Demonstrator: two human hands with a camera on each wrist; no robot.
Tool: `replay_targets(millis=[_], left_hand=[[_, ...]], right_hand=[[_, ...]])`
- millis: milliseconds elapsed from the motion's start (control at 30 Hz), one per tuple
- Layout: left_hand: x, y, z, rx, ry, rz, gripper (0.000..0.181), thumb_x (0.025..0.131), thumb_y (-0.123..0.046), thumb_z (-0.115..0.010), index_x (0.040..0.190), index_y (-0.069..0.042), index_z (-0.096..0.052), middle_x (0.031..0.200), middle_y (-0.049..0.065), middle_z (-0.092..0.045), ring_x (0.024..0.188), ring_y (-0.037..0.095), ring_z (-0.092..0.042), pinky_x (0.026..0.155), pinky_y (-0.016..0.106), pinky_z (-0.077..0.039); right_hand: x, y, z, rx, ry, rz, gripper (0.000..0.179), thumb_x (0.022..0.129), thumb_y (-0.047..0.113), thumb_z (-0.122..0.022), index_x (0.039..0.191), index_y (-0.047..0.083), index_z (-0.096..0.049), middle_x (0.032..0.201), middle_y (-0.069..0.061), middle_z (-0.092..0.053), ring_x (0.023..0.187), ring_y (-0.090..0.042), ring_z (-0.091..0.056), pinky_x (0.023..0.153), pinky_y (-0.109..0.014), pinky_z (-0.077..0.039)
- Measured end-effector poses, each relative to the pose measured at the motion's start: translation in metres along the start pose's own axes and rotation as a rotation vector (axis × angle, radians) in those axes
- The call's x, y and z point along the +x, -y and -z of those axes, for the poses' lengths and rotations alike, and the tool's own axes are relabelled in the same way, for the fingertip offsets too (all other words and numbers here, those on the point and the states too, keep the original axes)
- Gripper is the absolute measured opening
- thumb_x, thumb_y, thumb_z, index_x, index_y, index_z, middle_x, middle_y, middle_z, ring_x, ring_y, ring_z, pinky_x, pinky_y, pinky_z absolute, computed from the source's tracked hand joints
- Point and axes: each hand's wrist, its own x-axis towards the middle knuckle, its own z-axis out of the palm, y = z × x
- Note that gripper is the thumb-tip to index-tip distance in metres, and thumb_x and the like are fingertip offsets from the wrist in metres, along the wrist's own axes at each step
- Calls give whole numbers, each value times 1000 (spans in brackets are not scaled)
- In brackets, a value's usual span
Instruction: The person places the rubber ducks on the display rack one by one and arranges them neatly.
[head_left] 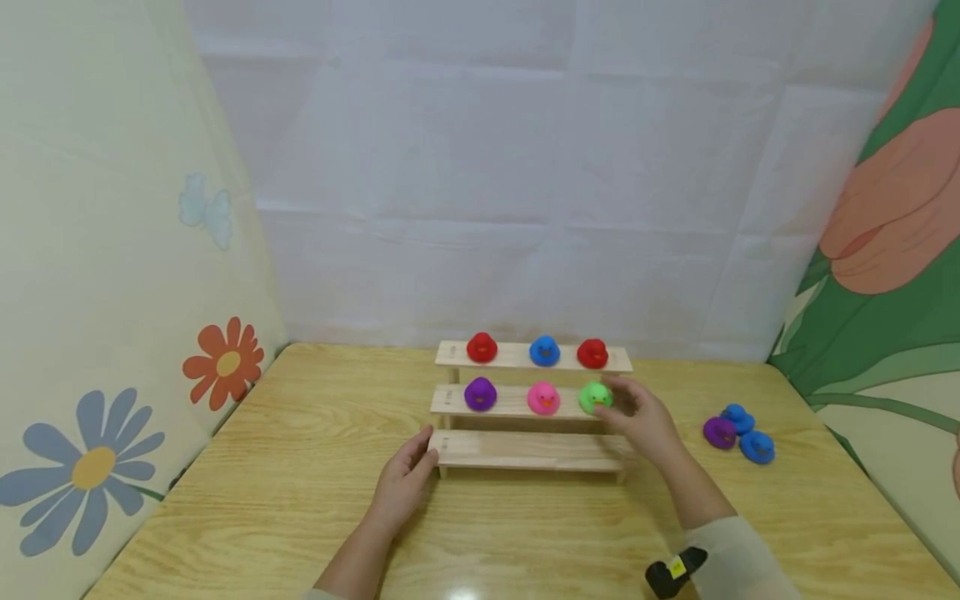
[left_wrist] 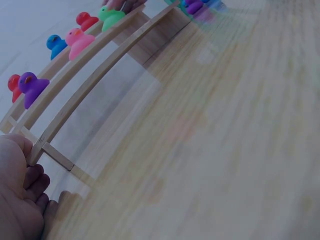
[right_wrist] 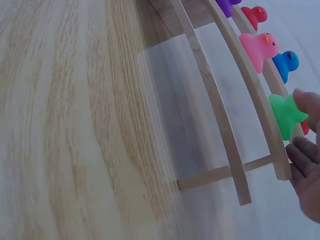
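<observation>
A three-step wooden rack [head_left: 528, 451] stands on the table. My left hand [head_left: 405, 482] holds the left end of its lowest step, with the thumb [left_wrist: 19, 143] at the board's end and the other fingers curled below. At the right end of the middle step, my right hand [head_left: 647, 427] pinches a green rubber duck [head_left: 595, 397], which sits on the board. Left of it on that step are a pink duck [head_left: 543, 398] and a purple duck [head_left: 481, 394]. The top step carries a red duck [head_left: 482, 347], a blue duck [head_left: 544, 351] and another red duck [head_left: 592, 353].
To the right of the rack, a purple duck [head_left: 720, 432] and two blue ducks, one nearer [head_left: 757, 447] and one farther back [head_left: 738, 418], lie close together on the wood-grain table [head_left: 300, 425]. A white cloth [head_left: 465, 167] hangs behind, with flower-patterned panels at both sides.
</observation>
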Motion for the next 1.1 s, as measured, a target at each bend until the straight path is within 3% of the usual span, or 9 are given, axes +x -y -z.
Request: replay_targets(millis=[267, 767, 1100], left_hand=[[1, -1, 0, 3, -7, 11, 50, 103, -16, -50, 148, 2, -38, 153, 21, -39, 144, 35, -35, 119, 45, -30], [1, 0, 0, 17, -13, 4, 49, 102, -15, -50, 147, 3, -39, 152, 22, -40, 143, 36, -36, 119, 46, -30], [-2, -1, 0, 3, 0, -22, 50, 102, -13, -49, 146, 7, -37, 150, 26, -40, 142, 38, -37, 118, 48, -31]], right_hand=[[-8, -5, 10, 1, -15, -41, 60, 91, 23, -70, 143, 4, -46, 148, -22, -46, 140, -41, -39, 117, -52, -34], [-20, -24, 32, -59, -95, -77, 60, 93, 26, -68, 142, 1, -45, 146, -27, -46, 138, -42, -41, 118, -51, -35], [-29, -37, 52, -88, -83, -122, 65, 95, 35, -64, 147, 3, -40, 150, -28, -40, 142, -46, -33, 116, -55, -35]])
